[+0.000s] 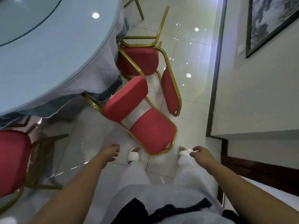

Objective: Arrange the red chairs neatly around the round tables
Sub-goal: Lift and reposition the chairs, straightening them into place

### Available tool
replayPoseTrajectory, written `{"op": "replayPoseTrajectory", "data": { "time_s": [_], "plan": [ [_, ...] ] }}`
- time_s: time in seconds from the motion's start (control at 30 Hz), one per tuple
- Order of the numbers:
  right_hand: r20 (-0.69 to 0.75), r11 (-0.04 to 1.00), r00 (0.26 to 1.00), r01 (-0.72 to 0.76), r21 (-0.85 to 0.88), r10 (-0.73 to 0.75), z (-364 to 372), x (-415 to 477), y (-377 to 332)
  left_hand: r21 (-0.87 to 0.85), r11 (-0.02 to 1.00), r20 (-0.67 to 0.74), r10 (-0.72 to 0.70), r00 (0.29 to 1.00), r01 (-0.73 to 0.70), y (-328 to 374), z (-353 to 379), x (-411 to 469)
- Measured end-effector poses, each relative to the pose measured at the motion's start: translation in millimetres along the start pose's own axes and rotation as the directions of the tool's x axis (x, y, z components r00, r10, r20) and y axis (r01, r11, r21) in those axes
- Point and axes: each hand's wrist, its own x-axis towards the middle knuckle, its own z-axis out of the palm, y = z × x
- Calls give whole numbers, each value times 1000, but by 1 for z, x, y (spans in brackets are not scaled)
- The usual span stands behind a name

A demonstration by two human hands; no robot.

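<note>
Chair (152, 131) – just ahead, between hands (110, 152) (202, 155)

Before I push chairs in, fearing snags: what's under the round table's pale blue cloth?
Gold metal frame of a red chair runs under the cloth hem; anything deeper is covered.

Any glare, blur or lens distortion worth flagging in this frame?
Head view: ceiling lights glare off the glossy floor and the round table; the wide-angle lens bends the wall edge; the left red chair is soft, the nearest red chair sharper.
</note>
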Motion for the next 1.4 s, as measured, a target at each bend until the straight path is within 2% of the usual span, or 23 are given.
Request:
{"op": "replayPoseTrajectory", "data": {
  "time_s": [0.1, 0.17, 0.23, 0.3, 0.4, 0.53, 0.63, 0.73, 0.83, 0.87, 0.93, 1.0, 1.07, 1.13, 1.27, 1.33, 1.4],
  "plan": [
    [128, 989, 990, 81, -128, -64, -15, 49, -18, -206, 978, -165, -4, 986, -30, -9, 10, 3],
    [213, 963, 973, 138, -230, -89, -28, 84, -29, -359, 933, -273, -100, 957, -5, -28, 27, 3],
    [275, 930, 958, 177, -321, -87, -39, 119, -38, -436, 897, -313, -225, 923, 71, -52, 59, 5],
    [288, 892, 955, 187, -412, -67, -48, 159, -39, -435, 880, -238, -315, 919, 189, -74, 101, 17],
    [240, 852, 971, 145, -503, -23, -47, 224, -35, -351, 873, -46, -377, 925, 339, -102, 168, 54],
    [228, 836, 972, 76, -544, 60, 2, 327, -12, -377, 866, 7, -353, 936, 329, -134, 241, 160],
    [225, 827, 973, 91, -555, 44, 64, 411, 20, -427, 843, 21, -353, 935, 328, -158, 286, 265],
    [222, 841, 970, 204, -502, -103, 129, 488, 45, -559, 778, -22, -360, 933, 287, -184, 320, 365],
    [105, 904, 964, 265, -335, -244, 173, 549, 57, -687, 678, -16, -376, 926, 263, -208, 350, 445],
    [49, 933, 972, 232, -275, -228, 184, 568, 58, -734, 638, -38, -378, 925, 230, -217, 357, 468],
    [-37, 991, 995, 88, -103, -93, 204, 601, 58, -836, 526, -63, -372, 926, 155, -230, 365, 509],
    [-26, 998, 998, -63, 27, 64, 217, 621, 63, -897, 435, -67, -316, 946, 82, -234, 367, 533],
    [37, 989, 991, -133, 68, 131, 217, 629, 69, -897, 438, -62, -255, 965, 58, -232, 367, 543],
    [104, 979, 976, -196, 55, 190, 206, 619, 75, -870, 489, -76, -259, 963, 63, -229, 366, 535],
    [208, 955, 937, -293, 37, 279, 158, 557, 80, -789, 612, -275, -276, 921, -52, -226, 349, 446],
    [267, 933, 907, -354, 62, 326, 129, 512, 81, -794, 606, -262, -269, 927, -49, -226, 334, 385],
    [414, 917, 857, -383, 112, 307, 98, 459, 79, -808, 589, -189, -264, 946, 3, -220, 316, 326]
  ]
}}
